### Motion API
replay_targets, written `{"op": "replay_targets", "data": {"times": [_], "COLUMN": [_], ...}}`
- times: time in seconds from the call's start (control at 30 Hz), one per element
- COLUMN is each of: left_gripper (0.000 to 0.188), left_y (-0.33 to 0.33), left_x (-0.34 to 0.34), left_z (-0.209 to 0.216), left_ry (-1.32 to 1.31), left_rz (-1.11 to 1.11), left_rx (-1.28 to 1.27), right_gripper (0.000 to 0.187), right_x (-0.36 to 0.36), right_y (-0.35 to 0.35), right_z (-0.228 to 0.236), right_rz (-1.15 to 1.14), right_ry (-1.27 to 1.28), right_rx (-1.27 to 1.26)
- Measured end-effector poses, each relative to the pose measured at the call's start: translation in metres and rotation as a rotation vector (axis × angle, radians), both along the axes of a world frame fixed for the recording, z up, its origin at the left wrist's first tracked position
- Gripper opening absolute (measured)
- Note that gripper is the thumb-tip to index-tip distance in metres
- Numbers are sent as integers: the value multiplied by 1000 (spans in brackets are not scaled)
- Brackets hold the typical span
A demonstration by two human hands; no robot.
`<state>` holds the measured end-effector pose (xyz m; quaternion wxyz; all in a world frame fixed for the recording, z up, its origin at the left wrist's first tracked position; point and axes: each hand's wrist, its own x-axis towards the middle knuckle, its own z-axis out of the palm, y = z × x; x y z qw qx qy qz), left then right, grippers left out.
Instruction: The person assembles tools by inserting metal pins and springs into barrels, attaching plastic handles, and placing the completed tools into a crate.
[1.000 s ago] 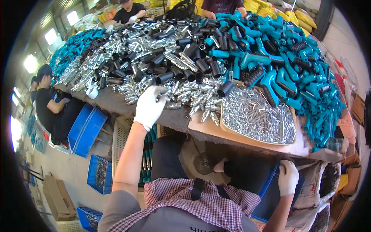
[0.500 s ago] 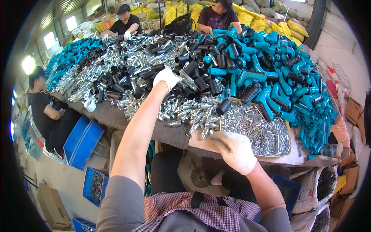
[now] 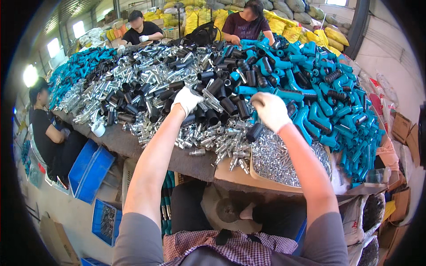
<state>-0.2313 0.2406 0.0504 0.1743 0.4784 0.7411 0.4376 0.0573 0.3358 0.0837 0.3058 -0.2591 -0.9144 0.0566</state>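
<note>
My left hand (image 3: 187,101), in a white glove, rests at the pile among black tubes (image 3: 228,106) and silver metal tubes (image 3: 212,100). Its fingers curl down beside the silver tubes; whatever they grip is hidden. Farther right, my right hand (image 3: 271,111), also gloved, is above the pile's front part, next to the teal tool handles (image 3: 290,94). Its fingers are bent inward, and I cannot make out anything in them. Below it lies a shallow tray (image 3: 254,170) of small silver pins (image 3: 277,155). Loose silver fittings (image 3: 222,135) spread out to the left of that tray.
Two co-workers (image 3: 143,32) (image 3: 246,24) sit across the heaped table, and another (image 3: 46,122) is at its left. Blue crates (image 3: 91,166) stand on the floor at left. A white cup (image 3: 98,129) sits on the table's near edge. Filled sacks (image 3: 361,217) stand at right.
My right hand has moved up and away from the tray's near edge to the teal handles. The left hand stays at the tubes, slightly lower in the picture.
</note>
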Motion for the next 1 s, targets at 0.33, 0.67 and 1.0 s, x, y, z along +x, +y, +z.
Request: {"op": "replay_targets", "data": {"times": [0.33, 0.67, 1.0], "left_gripper": [62, 28, 41], "left_y": [-113, -231, -259], "left_x": [44, 103, 175], "left_z": [21, -52, -52], "left_ry": [-559, -892, -814], "left_rz": [-65, 30, -55], "left_rx": [470, 425, 566], "right_gripper": [23, 37, 36], "right_x": [-142, -127, 85], "right_y": [84, 96, -191], "right_z": [15, 16, -23], "right_rz": [-277, -425, 191], "right_ry": [-393, -373, 318], "right_rx": [414, 171, -1136]}}
